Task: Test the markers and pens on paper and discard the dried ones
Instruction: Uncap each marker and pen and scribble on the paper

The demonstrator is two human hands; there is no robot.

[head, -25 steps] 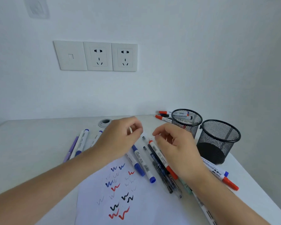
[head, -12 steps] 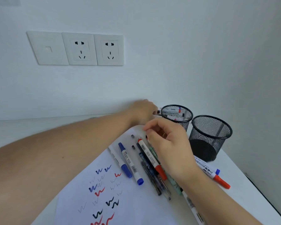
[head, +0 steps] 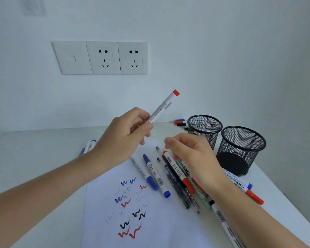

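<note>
A sheet of paper (head: 168, 228) with blue, red and black squiggles lies nearest on the table (head: 34, 176). A row of pens (head: 170, 176) lies across its far right corner. The right hand (head: 193, 158) hovers above them, fingers curled; its underside is hidden, so I cannot tell whether it holds anything. Further back, the left hand (head: 125, 138) pinches a white marker (head: 164, 106) by its lower end between thumb and fingertips. The barrel sticks out up and to the right, red end topmost. Two black mesh cups (head: 240, 142) stand to the right, and sockets (head: 118, 58) sit on the wall.
</note>
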